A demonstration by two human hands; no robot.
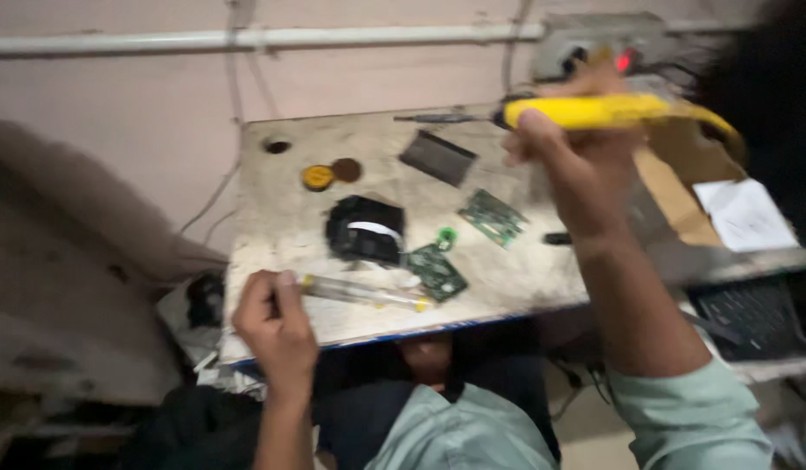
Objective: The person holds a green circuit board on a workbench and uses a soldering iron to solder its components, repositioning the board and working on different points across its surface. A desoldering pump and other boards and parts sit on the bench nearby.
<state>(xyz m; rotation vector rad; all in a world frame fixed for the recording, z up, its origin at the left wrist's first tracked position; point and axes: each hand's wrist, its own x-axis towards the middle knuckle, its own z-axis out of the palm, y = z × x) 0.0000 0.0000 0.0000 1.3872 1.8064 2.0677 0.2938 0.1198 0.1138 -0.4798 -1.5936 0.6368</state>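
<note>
My right hand [570,155] is raised above the worn workbench [281,226] and grips a yellow-handled soldering iron [594,111], its dark tip pointing left. My left hand [274,324] rests at the bench's front left edge, fingers closed on the end of a clear tube-shaped tool [364,293] with a yellow tip that lies on the bench. Just beyond the tube lie a green circuit board [436,271] and a black device [365,228]. A second green circuit board [492,216] lies further right.
A dark flat plate [438,157], a yellow round tin [317,177] and a brown disc [345,169] sit at the back. Cardboard [673,196] and white paper [744,215] lie at right, a keyboard [751,318] below. A wall socket with red light [625,59] is behind.
</note>
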